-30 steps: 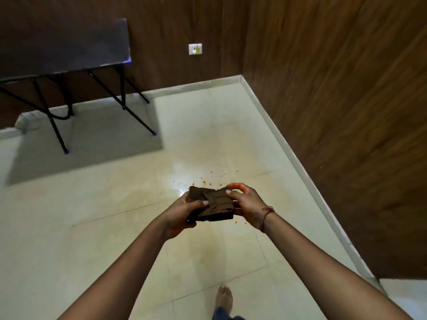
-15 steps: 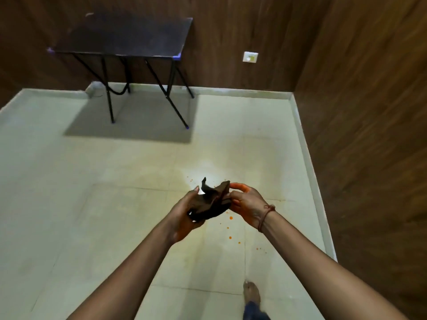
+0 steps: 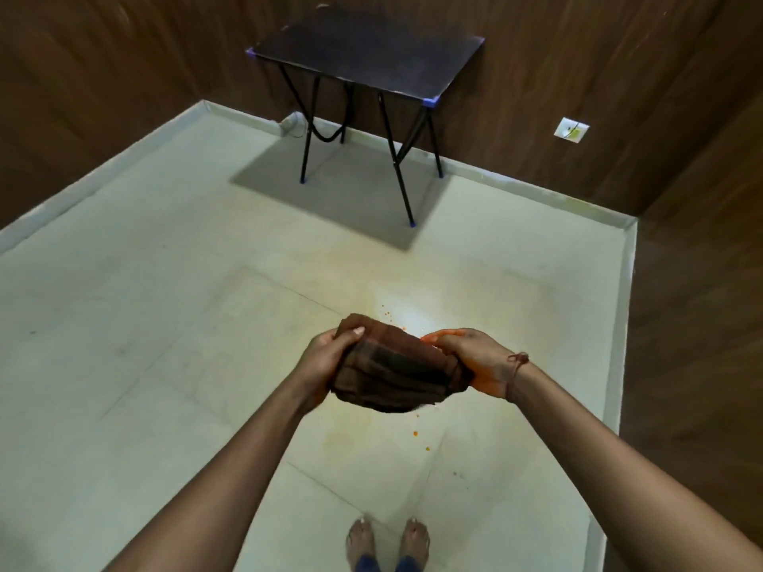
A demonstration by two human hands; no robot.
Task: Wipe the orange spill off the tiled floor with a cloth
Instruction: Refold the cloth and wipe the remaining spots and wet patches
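A dark brown cloth (image 3: 392,373) is stretched in the air between both hands, well above the pale tiled floor (image 3: 165,344). My left hand (image 3: 326,357) grips its left end and my right hand (image 3: 475,357), stained orange on the fingers and palm, grips its right end. Small orange drops (image 3: 415,433) dot the tiles below the cloth, and more orange specks (image 3: 386,312) lie just beyond it by a bright glare patch. A faint yellowish smear (image 3: 355,431) shows on the tile under my arms.
A small black folding table (image 3: 371,51) stands against the far wood-panelled wall, with a white socket (image 3: 571,129) to its right. Brown walls (image 3: 702,324) enclose the floor on the left, back and right. My two bare feet (image 3: 388,538) stand at the bottom.
The view has swung so the table now sits at the centre back. The cloth, bunched half a second ago, is now spread wider between my hands.
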